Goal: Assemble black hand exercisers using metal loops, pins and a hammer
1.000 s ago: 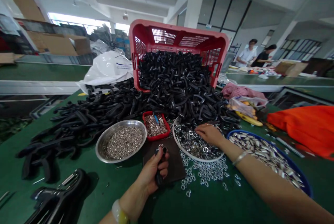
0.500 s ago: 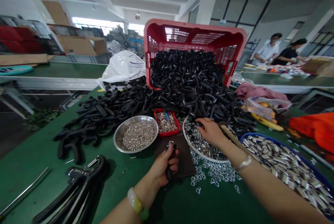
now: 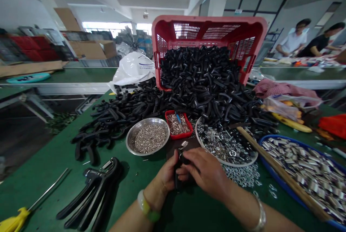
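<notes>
My left hand is wrapped round a black plastic handle, held upright above a dark mat. A small metal spring sticks up at the handle's top. My right hand presses its fingertips against the upper part of the handle, closed on a small dark piece that the fingers mostly hide. Beside the hands stand a steel bowl of small metal pins, a red tray of pins and a white-rimmed dish of mixed metal parts.
A tipped red crate spills black handles across the table. Assembled hand grips and a yellow-handled screwdriver lie left. A wooden stick crosses a blue tray of metal sleeves. Two people work far right.
My right hand has come from the white-rimmed dish to the handle in my left hand. The spring now stands out at the handle's top. The view has shifted slightly.
</notes>
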{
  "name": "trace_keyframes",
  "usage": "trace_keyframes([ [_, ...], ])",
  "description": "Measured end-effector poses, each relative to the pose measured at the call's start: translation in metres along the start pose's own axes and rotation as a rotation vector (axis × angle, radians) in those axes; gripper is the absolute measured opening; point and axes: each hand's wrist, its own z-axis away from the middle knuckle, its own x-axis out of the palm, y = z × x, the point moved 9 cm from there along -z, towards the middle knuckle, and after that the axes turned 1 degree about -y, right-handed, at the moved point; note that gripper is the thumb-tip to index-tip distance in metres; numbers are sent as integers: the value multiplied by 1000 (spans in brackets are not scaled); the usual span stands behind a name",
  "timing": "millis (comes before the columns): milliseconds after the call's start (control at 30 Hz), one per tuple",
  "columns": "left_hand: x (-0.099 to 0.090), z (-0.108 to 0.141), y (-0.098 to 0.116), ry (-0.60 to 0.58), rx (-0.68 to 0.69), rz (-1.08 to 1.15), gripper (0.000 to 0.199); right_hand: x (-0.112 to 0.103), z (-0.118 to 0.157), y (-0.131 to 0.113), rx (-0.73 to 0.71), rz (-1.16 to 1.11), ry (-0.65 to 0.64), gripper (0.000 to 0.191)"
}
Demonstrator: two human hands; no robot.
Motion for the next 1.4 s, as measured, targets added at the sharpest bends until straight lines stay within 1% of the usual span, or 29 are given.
trace_keyframes([
  [133, 0, 2, 11, 15, 98, -121, 53, 7, 3, -18, -70, 166, -84, 27],
  [200, 1, 3, 18, 5, 146, -202, 53, 7, 4, -22, -88, 210, -71, 28],
  [267, 4, 4, 25, 4, 196, -284, 51, 8, 3, -18, -69, 214, -42, 27],
  [333, 5, 3, 33, 41, 260, -354, 47, 9, 0, -3, 32, 194, -7, 23],
  [367, 4, 4, 38, 83, 299, -391, 45, 11, 0, 10, 118, 179, -2, 23],
  [433, 4, 6, 48, 196, 384, -483, 42, 20, 3, 38, 323, 132, -39, 30],
  [467, 4, 8, 52, 253, 418, -532, 40, 25, 6, 50, 406, 99, -73, 34],
  [500, 4, 9, 54, 301, 440, -573, 39, 31, 8, 59, 460, 62, -114, 37],
  [533, 4, 10, 55, 336, 445, -601, 40, 36, 10, 64, 480, 22, -150, 39],
  [600, 5, 10, 53, 369, 431, -620, 42, 43, 11, 70, 475, -77, -212, 42],
  [633, 6, 10, 52, 375, 420, -623, 42, 48, 13, 74, 498, -147, -268, 46],
  [733, 5, 7, 48, 404, 378, -619, 41, 69, 28, 88, 693, -357, -510, 67],
  [767, 3, 6, 46, 424, 361, -587, 41, 70, 31, 91, 731, -356, -538, 70],
  [800, 1, 6, 44, 446, 344, -539, 41, 66, 30, 94, 722, -296, -505, 70],
  [833, 0, 6, 42, 463, 330, -482, 41, 58, 24, 95, 665, -192, -425, 66],
  [900, 0, 5, 38, 468, 301, -400, 41, 39, 14, 88, 501, 33, -246, 53],
  [933, 1, 5, 38, 468, 293, -392, 41, 35, 12, 84, 451, 93, -206, 49],
  [967, 2, 5, 38, 469, 288, -404, 41, 37, 13, 83, 441, 95, -223, 50],
  [1033, 3, 5, 38, 485, 281, -425, 41, 48, 19, 85, 494, -4, -348, 61],
  [1067, 3, 5, 38, 496, 282, -420, 41, 51, 22, 86, 520, -36, -384, 63],
  [1100, 3, 5, 38, 500, 283, -408, 42, 49, 22, 86, 521, -29, -383, 62],
  [1200, 4, 3, 36, 496, 269, -394, 42, 32, 14, 84, 455, 123, -251, 48],
  [1233, 4, 3, 36, 497, 269, -409, 42, 33, 15, 85, 464, 116, -267, 49],
  [1300, 4, 3, 36, 499, 264, -430, 42, 44, 20, 89, 525, 15, -389, 60],
  [1333, 4, 3, 36, 499, 259, -425, 42, 47, 22, 89, 544, -13, -419, 62],
  [1367, 4, 3, 35, 494, 251, -413, 42, 45, 21, 89, 532, 0, -404, 61],
  [1400, 4, 3, 34, 486, 240, -401, 42, 40, 18, 87, 500, 48, -345, 58],
])
